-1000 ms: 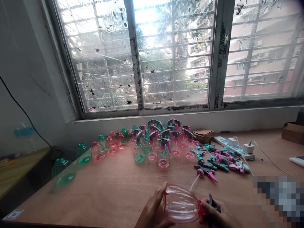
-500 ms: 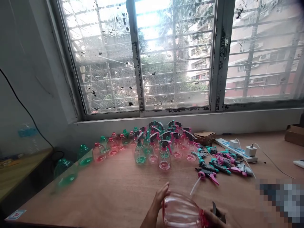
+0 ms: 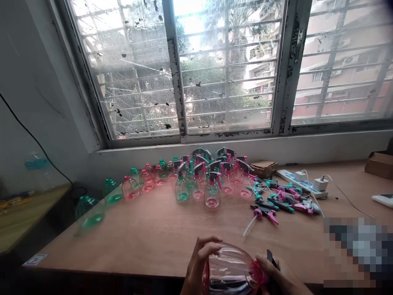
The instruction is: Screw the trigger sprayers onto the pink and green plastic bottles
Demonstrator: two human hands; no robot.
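Observation:
Low in the head view I hold a clear pink spray bottle point(image 3: 231, 268) on its side above the front edge of the wooden table point(image 3: 147, 237). My left hand point(image 3: 199, 264) wraps round the bottle's base. My right hand point(image 3: 274, 276) is closed round the bottle's neck, where a pink collar and a dark trigger head point(image 3: 272, 259) stick out. Further back stands a cluster of assembled pink and green spray bottles point(image 3: 211, 180). A pile of loose trigger heads point(image 3: 279, 198) lies to its right, one with a white tube point(image 3: 250, 225) nearest me.
Uncapped green and pink bottles point(image 3: 113, 192) trail off to the left, one green bottle point(image 3: 87, 211) near the table's left edge. A white power strip point(image 3: 302, 182) with chargers, a brown cardboard piece point(image 3: 264, 168) and a box point(image 3: 379, 164) lie at the right. Barred windows fill the back.
The view has tilted and shifted, so the table's front edge now shows. My left hand's fingers have curled further over the bottle's base, and the bottle sits slightly lower and closer.

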